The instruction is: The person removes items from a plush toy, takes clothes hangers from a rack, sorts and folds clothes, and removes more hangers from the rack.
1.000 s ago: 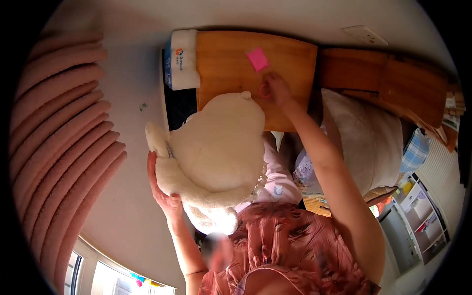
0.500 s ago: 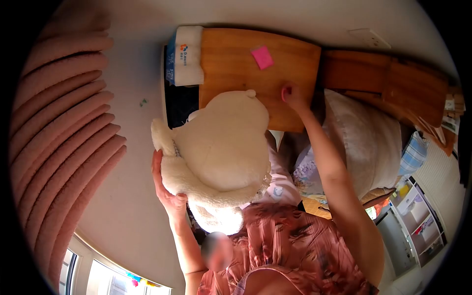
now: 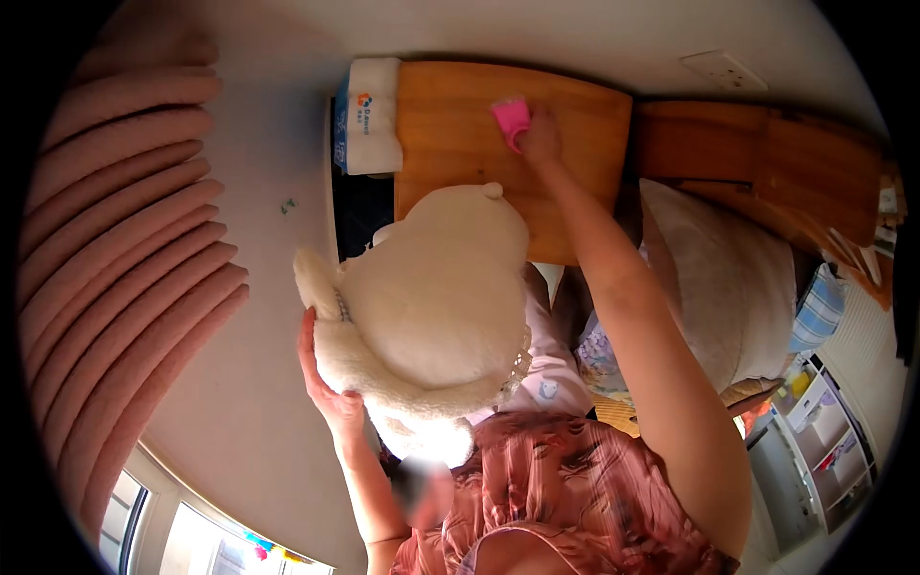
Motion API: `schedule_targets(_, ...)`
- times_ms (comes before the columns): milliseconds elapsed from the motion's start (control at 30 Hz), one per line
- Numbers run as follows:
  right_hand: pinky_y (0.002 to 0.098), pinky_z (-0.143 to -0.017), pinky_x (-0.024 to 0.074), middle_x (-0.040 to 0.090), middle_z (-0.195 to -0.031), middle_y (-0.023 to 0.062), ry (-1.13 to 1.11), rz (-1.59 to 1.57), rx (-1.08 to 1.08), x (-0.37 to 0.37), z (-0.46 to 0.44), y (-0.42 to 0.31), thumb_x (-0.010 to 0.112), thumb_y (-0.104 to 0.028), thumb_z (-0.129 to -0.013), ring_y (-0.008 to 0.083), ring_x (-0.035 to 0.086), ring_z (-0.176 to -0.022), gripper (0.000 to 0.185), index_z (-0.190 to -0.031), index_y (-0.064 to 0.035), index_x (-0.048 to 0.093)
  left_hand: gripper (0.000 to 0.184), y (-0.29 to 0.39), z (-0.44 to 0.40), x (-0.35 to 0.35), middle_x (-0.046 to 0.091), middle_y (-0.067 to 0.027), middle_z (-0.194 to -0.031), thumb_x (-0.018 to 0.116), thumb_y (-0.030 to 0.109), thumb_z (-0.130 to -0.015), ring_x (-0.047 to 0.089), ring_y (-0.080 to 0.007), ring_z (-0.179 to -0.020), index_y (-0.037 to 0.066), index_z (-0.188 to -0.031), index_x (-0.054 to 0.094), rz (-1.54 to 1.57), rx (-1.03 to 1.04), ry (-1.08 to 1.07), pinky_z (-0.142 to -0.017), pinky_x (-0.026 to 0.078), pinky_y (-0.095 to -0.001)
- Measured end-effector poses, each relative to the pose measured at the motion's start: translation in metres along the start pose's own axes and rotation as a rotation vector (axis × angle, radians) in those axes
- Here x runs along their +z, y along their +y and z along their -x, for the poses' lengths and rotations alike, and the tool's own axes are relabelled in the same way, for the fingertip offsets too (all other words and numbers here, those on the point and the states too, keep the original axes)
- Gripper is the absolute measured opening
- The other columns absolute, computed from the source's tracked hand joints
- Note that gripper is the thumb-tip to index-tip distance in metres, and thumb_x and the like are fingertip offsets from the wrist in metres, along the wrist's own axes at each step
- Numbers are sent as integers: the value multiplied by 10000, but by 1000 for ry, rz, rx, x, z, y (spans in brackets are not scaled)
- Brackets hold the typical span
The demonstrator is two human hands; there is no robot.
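Observation:
A large cream plush toy (image 3: 436,278) with a fluffy border and a small round knob on its top fills the middle of the view. My left hand (image 3: 333,388) grips its fluffy lower left edge, fingers behind and thumb in front. Over the wooden tabletop (image 3: 585,182), my right hand (image 3: 540,139) is closed on a small pink ring-like item (image 3: 518,144). That item overlaps or touches a flat pink square (image 3: 509,113); whether the two are joined, I cannot tell. My right fingertips are partly hidden.
At the tabletop's left end stands a white and blue pack (image 3: 374,115). A pale cushion (image 3: 719,278) and wooden furniture (image 3: 815,172) lie to the right. Pink folded curtain (image 3: 134,240) hangs at left, beside a window (image 3: 192,537). A wall socket (image 3: 725,69) sits above.
My right hand has moved left and up across the tabletop, bringing the pink ring-like item to the pink square. My left hand keeps its hold on the plush toy.

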State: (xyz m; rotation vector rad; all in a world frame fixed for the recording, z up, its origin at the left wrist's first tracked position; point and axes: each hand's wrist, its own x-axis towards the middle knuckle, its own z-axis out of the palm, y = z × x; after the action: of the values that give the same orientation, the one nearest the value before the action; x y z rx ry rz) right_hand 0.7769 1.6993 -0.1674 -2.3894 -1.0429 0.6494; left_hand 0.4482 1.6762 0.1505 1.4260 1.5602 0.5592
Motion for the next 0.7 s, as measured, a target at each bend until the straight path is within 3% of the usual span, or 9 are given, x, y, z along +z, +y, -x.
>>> schedule_targets(133, 357, -614, 480, 579, -755, 81, -37, -253, 160, -32, 35, 14, 615, -234, -745, 253, 592, -750, 238, -892, -50, 577, 1190, 3, 2, -4, 349, -153, -1344, 660, 741, -512, 389, -262, -1210, -42, -1329, 290, 55, -1, -119, -991, 338, -395)
schedule_targets(200, 251, -542, 436, 572, -775, 17, -211, -1196, 736, -51, 86, 38, 574, -209, -785, 135, 549, -671, 167, -909, -98, 584, 1196, -6, -1, -18, 345, -146, -1353, 696, 703, -509, 398, -255, -1201, -34, -1345, 262, 63, 7, -312, -988, 350, -386)
schedule_targets(233, 187, -510, 387, 544, -802, -30, -287, -1408, 860, -62, 121, 51, 551, -181, -822, 48, 485, -651, 130, -944, -140, 566, 1175, -17, -2, -24, 382, -134, -1332, 814, 553, -478, 427, -239, -1176, -13, -1350, 266, 141, -15, -370, -979, 360, -369)
schedule_targets(333, 261, -690, 440, 557, -892, -30, -430, -1731, 845, -98, 229, 39, 549, -227, -867, 97, 527, -784, 163, -1003, -138, 528, 1074, -13, -2, -18, 435, -124, -1292, 842, 421, -525, 464, -217, -1139, 9, -1347, 286, -130, -36, -402, -969, 367, -342)
schedule_targets(400, 312, -841, 410, 552, -1066, 18, -598, -1807, 877, -129, 265, -2, 583, -270, -841, 125, 512, -954, 440, -1226, -100, 456, 903, -18, -6, -10, 416, -132, -1288, 837, 294, -570, 421, -229, -1183, 17, -1298, 379, -45, -136, -406, -998, 333, -357)
schedule_targets(433, 321, -882, 397, 540, -1112, 23, -501, -1871, 908, -137, 275, -29, 601, -292, -826, 121, 502, -997, 551, -1293, -82, 399, 858, -19, -7, -5, 424, -137, -1283, 826, 286, -591, 425, -229, -1180, 15, -1284, 401, -41, -105, -403, -995, 333, -355)
schedule_targets(467, 319, -914, 387, 532, -1138, 19, -534, -1915, 770, -145, 278, -47, 594, -309, -836, 138, 494, -1042, 511, -1264, -91, 421, 813, -18, -9, -1, 432, -141, -1277, 815, 278, -611, 429, -228, -1176, 12, -1271, 422, -38, -74, -401, -993, 333, -354)
schedule_targets(633, 303, -927, 390, 527, -1160, 34, -513, -2072, 753, -151, 257, -47, 483, -319, -908, 172, 495, -1076, 358, -1194, -106, 469, 694, 30, -47, 27, 553, -107, -1145, 735, 300, -684, 529, -196, -1045, -3, -1245, 458, 17, 137, -416, -905, 413, -320)
schedule_targets(700, 334, -906, 429, 509, -1196, 66, -384, -1959, 711, -186, 233, -59, 406, -213, -927, 200, 502, -1080, 338, -1240, -88, 431, 668, 66, -63, 44, 582, -92, -1097, 709, 292, -696, 550, -182, -1001, -7, -1239, 461, 51, 225, -415, -876, 431, -310)
